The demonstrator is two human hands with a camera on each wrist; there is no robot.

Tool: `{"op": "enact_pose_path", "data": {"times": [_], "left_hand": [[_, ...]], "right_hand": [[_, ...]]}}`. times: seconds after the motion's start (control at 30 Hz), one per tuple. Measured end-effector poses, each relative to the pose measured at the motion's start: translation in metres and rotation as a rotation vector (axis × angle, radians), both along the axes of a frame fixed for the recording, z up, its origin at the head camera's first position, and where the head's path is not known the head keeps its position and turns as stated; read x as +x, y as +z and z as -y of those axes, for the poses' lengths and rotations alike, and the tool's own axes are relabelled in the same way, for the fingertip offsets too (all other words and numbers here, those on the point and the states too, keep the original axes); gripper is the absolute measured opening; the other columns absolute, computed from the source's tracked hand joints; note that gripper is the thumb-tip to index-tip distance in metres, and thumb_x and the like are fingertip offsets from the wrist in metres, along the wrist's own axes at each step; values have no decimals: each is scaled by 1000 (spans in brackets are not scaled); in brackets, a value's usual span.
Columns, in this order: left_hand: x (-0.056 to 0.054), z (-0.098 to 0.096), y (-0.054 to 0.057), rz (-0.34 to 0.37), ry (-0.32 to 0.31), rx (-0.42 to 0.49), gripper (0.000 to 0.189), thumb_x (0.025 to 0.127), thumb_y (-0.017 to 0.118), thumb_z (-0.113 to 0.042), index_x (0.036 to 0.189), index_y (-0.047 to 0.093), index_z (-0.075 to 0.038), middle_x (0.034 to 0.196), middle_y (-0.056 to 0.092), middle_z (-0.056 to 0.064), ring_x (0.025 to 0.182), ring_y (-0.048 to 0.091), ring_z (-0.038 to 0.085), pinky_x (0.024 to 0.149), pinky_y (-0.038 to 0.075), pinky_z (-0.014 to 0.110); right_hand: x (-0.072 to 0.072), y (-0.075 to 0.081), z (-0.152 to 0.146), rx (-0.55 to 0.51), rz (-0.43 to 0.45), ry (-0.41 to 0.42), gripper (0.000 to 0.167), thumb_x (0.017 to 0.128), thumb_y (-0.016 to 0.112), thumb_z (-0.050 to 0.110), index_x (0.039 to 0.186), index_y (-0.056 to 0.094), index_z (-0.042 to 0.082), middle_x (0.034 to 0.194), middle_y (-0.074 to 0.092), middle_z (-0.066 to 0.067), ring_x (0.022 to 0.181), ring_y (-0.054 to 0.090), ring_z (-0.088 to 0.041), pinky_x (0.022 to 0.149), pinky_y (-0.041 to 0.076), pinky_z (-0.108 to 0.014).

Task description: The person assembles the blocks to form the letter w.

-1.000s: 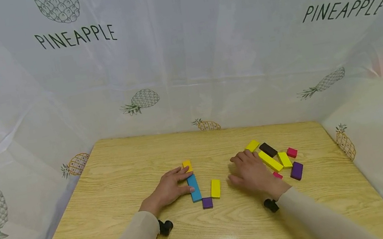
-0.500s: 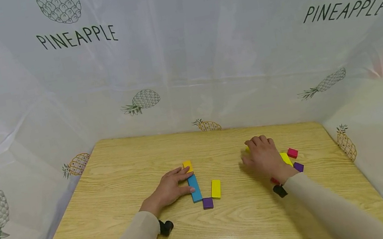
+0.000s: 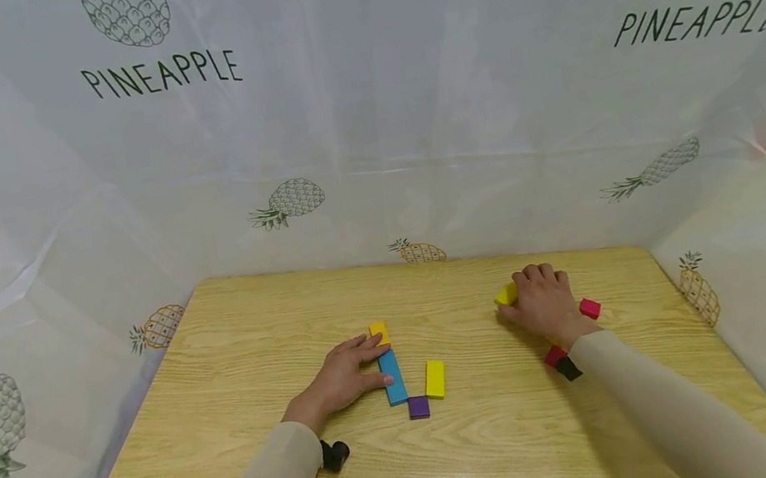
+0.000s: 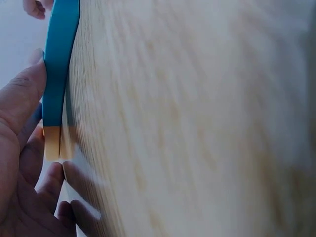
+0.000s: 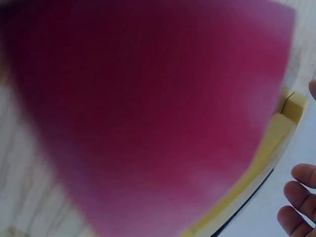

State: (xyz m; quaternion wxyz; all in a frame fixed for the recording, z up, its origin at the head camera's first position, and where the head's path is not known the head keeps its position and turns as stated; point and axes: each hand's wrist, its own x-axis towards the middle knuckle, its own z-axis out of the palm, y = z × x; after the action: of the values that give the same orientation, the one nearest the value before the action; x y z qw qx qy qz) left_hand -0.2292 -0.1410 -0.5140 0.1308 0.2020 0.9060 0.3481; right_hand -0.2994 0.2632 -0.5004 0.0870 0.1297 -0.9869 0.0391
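On the left side of the tabletop my left hand (image 3: 345, 376) lies with its fingers loosely extended, touching a short orange block (image 3: 378, 329) and the long blue block (image 3: 393, 378) below it. The left wrist view has the thumb along the blue block (image 4: 59, 64) and a fingertip just by the orange one (image 4: 52, 143). A purple block (image 3: 419, 407) and a yellow block (image 3: 435, 379) continue the row. My right hand (image 3: 546, 305) reaches over the pile at right, thumb beside a yellow block (image 3: 506, 294). In the right wrist view its fingers (image 5: 301, 195) are spread, nothing between them.
A pink block (image 3: 590, 308) lies right of my right hand, and another pink block (image 3: 555, 356) under the wrist looms large in the right wrist view. The hand and sleeve cover other blocks. Pineapple-printed sheeting (image 3: 361, 107) walls the wooden table (image 3: 273, 308).
My right hand has moved right and away from me, over the pile, covering more of the blocks. My left hand has stayed on the orange and blue blocks.
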Motion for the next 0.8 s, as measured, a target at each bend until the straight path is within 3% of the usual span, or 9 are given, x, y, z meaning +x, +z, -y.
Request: {"op": "enact_pose_path", "data": {"times": [0.37,0.67,0.8], "left_hand": [[-1,0,0,-9,-4,-5,63,99,74,-40,155,56,-17,168,41,2,161,25,35,129,15,66],[0,0,0,-14,-3,-5,63,98,75,-40,155,57,-17,168,41,2,161,26,35,129,15,66],[0,0,0,-13,0,-4,64,98,75,-39,155,57,-17,168,42,2,161,26,35,129,15,66]], "right_hand": [[0,-1,-5,52,72,-39,65,99,63,56,117,65,-6,117,60,-25,111,50,-46,89,42,-62],[-1,-4,-6,23,73,-42,56,99,61,53,104,64,-3,103,57,-20,101,49,-42,84,40,-58],[-2,-5,-6,6,61,-23,54,98,64,50,107,61,-4,106,58,-22,103,49,-44,85,40,-58]]}}
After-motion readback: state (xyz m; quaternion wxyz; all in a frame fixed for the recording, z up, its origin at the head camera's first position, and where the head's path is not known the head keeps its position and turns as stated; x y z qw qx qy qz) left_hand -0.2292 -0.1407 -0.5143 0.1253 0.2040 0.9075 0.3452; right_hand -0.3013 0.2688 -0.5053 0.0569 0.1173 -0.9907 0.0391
